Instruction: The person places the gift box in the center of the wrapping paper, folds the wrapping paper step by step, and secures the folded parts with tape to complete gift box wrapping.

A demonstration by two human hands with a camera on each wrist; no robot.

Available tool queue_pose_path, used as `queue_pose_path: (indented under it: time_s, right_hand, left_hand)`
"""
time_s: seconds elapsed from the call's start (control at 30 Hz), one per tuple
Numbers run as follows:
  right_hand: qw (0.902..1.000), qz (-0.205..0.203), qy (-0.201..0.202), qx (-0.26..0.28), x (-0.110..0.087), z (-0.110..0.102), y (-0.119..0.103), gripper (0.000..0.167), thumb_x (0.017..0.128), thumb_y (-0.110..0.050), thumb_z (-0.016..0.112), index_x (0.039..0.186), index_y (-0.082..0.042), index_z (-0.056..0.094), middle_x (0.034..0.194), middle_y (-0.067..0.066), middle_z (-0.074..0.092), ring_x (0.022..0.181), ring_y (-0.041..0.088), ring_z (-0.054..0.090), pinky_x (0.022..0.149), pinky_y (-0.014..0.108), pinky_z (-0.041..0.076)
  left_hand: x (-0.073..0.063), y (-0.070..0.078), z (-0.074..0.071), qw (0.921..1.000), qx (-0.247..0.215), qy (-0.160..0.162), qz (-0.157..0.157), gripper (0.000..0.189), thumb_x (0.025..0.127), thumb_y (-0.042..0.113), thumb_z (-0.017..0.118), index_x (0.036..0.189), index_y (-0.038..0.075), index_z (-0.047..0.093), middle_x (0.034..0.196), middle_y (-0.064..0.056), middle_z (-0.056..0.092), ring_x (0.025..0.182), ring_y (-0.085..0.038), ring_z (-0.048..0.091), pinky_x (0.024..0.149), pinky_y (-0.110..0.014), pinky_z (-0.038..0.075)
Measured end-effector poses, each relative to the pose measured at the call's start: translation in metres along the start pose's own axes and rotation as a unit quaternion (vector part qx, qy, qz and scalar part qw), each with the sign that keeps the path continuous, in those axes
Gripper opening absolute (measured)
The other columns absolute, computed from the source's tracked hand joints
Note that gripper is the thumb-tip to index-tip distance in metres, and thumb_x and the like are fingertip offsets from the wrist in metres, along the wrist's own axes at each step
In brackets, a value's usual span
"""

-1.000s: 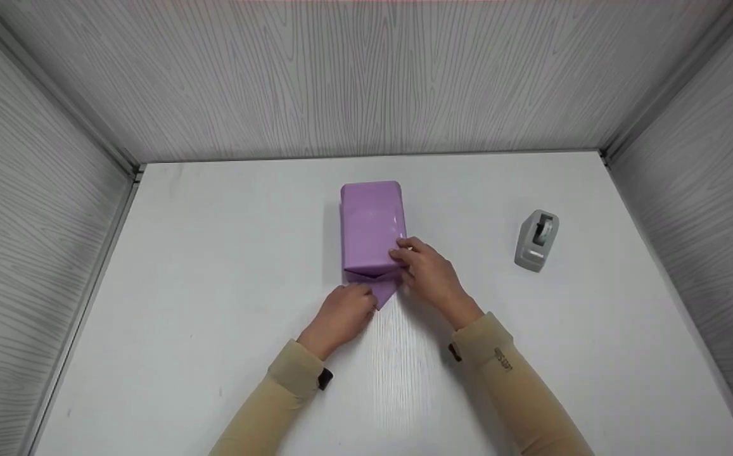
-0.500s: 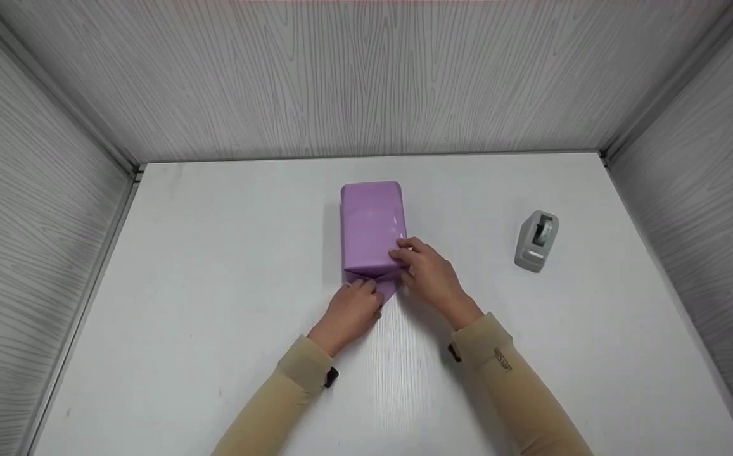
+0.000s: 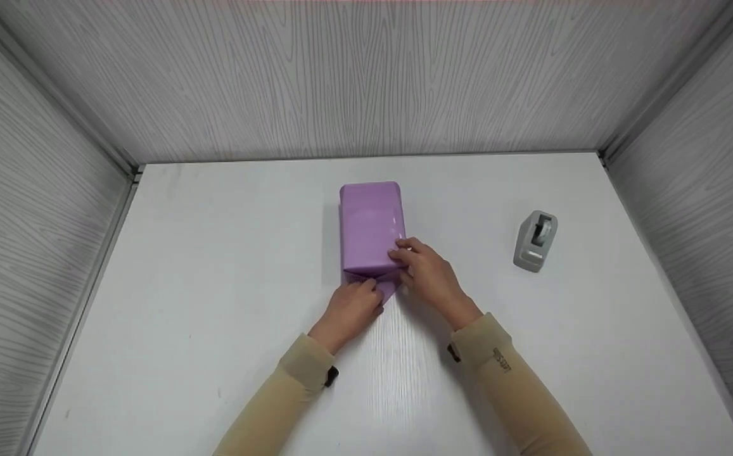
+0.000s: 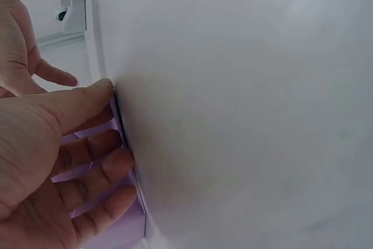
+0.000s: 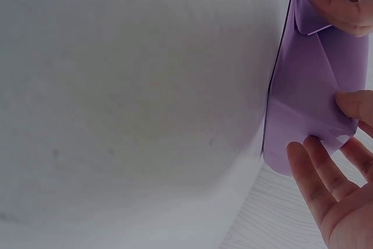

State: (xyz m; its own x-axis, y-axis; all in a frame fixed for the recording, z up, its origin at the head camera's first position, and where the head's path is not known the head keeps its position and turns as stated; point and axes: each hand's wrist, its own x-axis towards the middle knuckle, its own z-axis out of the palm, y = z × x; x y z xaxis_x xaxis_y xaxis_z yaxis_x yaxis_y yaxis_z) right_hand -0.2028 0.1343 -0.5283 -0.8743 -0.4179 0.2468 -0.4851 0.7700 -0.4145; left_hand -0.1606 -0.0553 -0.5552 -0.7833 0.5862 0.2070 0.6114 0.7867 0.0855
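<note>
A box wrapped in glossy purple paper (image 3: 372, 221) lies on the white table, long side away from me. At its near end a pointed paper flap (image 3: 388, 289) sticks out toward me. My left hand (image 3: 348, 311) pinches this flap; in the left wrist view its thumb (image 4: 87, 98) lies at the flap's edge, close to the tabletop, with the fingers curled behind. My right hand (image 3: 433, 277) holds the box's near right corner. In the right wrist view, the right thumb (image 5: 355, 104) rests on the folded end and the fingers (image 5: 312, 173) on the side.
A grey tape dispenser (image 3: 535, 242) with a roll in it stands to the right of the box. Wood-grain panels (image 3: 366, 76) wall the table at the back and both sides.
My left hand has shifted slightly forward and right, closer to the box, pushing the flap's near part inward and covering more of it. The right hand and the box have stayed in place.
</note>
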Motion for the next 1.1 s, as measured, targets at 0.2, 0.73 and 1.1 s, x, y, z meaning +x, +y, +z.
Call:
queue_pose_path:
  time_s: [0.2,0.73,1.1]
  right_hand:
    - [1.0000,-0.002,0.006,0.001,-0.0001,0.0009,0.0011,0.039,0.083,-0.001,0.076,0.120,-0.012,0.071,0.131,0.003,0.056,0.122,0.024,0.055,0.091,0.039,0.051]
    - [0.9999,0.000,0.004,0.016,-0.0002,-0.0009,-0.0002,0.039,0.083,0.001,0.074,0.120,-0.011,0.070,0.133,0.004,0.056,0.124,0.023,0.054,0.096,0.037,0.048]
    - [0.9998,0.010,-0.001,0.015,0.0007,-0.0007,-0.0012,0.038,0.083,-0.001,0.075,0.119,-0.011,0.071,0.132,0.002,0.056,0.124,0.023,0.054,0.095,0.038,0.049]
  left_hand:
    - [0.0002,0.0011,-0.0017,0.9977,-0.059,0.033,0.009,0.008,0.090,0.012,0.070,0.087,0.006,0.066,0.084,-0.007,0.059,0.067,-0.022,0.061,0.057,-0.033,0.052]
    - [0.0010,0.0032,-0.0029,0.9905,-0.079,0.113,0.003,0.016,0.088,0.009,0.073,0.079,0.007,0.060,0.074,-0.005,0.057,0.060,-0.021,0.058,0.052,-0.035,0.049]
    - [0.0058,-0.0004,-0.0051,0.9896,-0.013,0.142,-0.012,0.019,0.088,0.018,0.074,0.073,0.007,0.068,0.070,-0.002,0.060,0.055,-0.019,0.059,0.049,-0.033,0.049]
